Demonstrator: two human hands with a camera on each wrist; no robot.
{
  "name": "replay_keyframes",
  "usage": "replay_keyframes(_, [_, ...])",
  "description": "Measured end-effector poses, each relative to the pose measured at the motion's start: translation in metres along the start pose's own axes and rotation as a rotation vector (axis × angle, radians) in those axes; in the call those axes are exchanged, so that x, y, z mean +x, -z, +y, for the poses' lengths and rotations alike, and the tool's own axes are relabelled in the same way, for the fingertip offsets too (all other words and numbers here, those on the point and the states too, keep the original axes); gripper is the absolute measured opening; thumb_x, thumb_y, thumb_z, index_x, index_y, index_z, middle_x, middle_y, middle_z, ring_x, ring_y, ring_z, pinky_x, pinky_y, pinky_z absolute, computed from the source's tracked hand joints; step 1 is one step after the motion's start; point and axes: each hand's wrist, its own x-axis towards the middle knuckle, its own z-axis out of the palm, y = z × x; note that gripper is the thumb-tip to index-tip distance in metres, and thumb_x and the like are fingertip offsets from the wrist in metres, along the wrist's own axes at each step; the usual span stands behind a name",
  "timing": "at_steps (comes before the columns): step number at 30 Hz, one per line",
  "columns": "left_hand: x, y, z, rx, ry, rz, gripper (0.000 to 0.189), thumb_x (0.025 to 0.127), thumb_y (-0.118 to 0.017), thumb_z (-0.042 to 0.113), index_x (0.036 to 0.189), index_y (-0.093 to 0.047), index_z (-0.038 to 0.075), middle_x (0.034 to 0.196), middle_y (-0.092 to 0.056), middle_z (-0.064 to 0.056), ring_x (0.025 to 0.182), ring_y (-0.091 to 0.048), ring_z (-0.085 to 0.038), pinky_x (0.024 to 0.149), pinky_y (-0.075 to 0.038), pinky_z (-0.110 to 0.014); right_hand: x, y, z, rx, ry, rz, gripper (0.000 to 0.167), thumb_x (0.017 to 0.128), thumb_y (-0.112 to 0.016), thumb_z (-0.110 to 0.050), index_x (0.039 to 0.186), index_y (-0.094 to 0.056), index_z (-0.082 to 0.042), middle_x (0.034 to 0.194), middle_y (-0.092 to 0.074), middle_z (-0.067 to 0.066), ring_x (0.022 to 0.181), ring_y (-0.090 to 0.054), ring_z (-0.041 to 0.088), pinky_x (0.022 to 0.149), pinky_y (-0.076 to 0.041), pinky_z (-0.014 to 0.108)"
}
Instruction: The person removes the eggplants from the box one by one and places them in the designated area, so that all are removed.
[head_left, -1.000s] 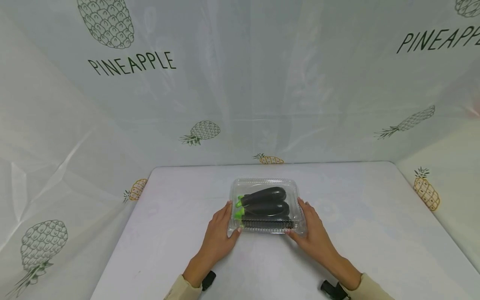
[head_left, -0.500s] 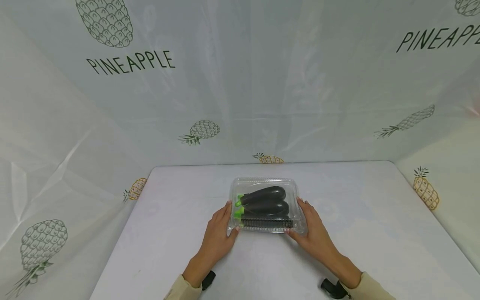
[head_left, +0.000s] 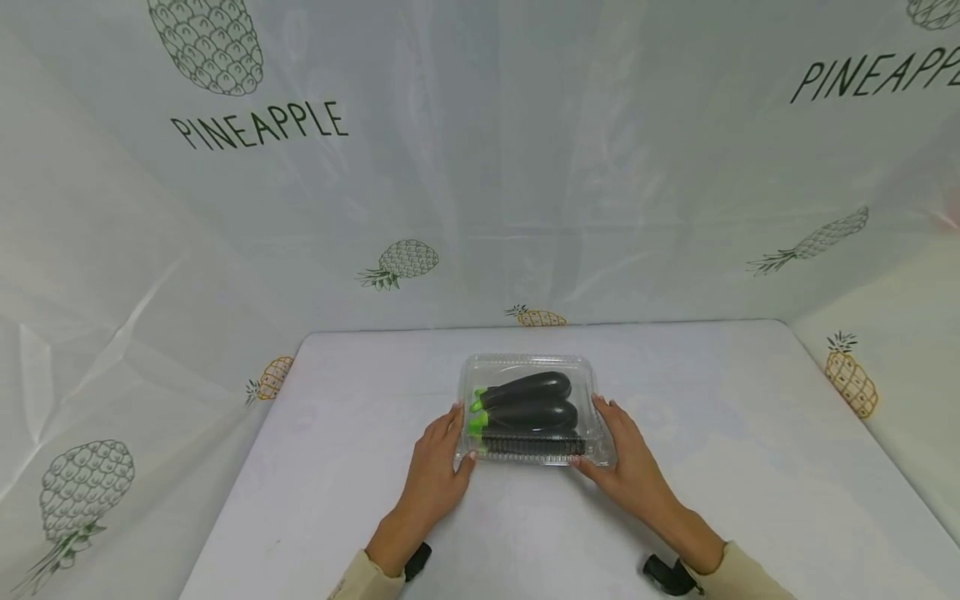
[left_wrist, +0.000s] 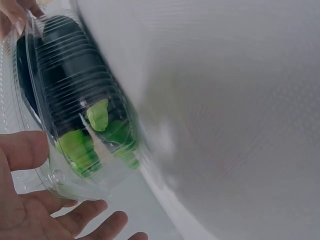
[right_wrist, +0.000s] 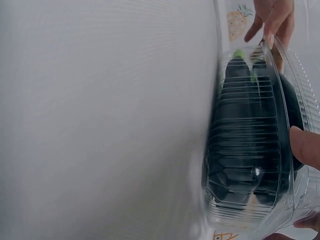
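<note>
A clear plastic clamshell container [head_left: 525, 364], its lid down, sits on the white table with several dark eggplants [head_left: 528, 414] inside. Their green stem ends point left. My left hand [head_left: 433, 469] grips the container's left end, thumb at the near corner and fingers along the side; the left wrist view shows its thumb [left_wrist: 27, 150] against the rim. At the opposite end my right hand [head_left: 628, 467] holds the near right corner between thumb and fingers. The right thumb [right_wrist: 306, 146] presses the rim in the right wrist view, where the other fingers are mostly cut off.
The white table [head_left: 360, 392] has a rounded far edge. Behind and beside it hangs a pale curtain [head_left: 525, 167] printed with pineapples and lettering. Black straps with devices [head_left: 667, 575] sit at both wrists, below beige sleeves [head_left: 738, 575].
</note>
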Motion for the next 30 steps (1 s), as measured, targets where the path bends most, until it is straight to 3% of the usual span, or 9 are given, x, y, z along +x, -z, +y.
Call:
replay_keyframes(22, [-0.0013, 0.0024, 0.0071, 0.058, 0.005, -0.004, 0.058, 0.098, -0.068, 0.003, 0.15, -0.048, -0.013, 0.159, -0.046, -0.023, 0.143, -0.044, -0.048, 0.113, -0.038, -0.071, 0.0006, 0.0001, 0.002, -0.023, -0.002, 0.015, 0.095, 0.078, -0.094, -0.019, 0.157, -0.044, -0.004, 0.153, -0.041, 0.039, 0.142, -0.039, 0.06, 0.105, -0.042, 0.081])
replay_keyframes(30, [0.0012, 0.0031, 0.0068, 0.24, -0.039, 0.032, 0.051, 0.099, -0.067, 0.003, 0.146, -0.054, -0.012, 0.148, -0.057, -0.023, 0.14, -0.047, -0.046, 0.114, -0.042, -0.064, 0.0003, -0.0001, 0.0025, -0.076, 0.055, 0.056, 0.094, 0.075, -0.095, -0.021, 0.153, -0.047, -0.001, 0.149, -0.046, 0.04, 0.139, -0.042, 0.062, 0.102, -0.042, 0.083])
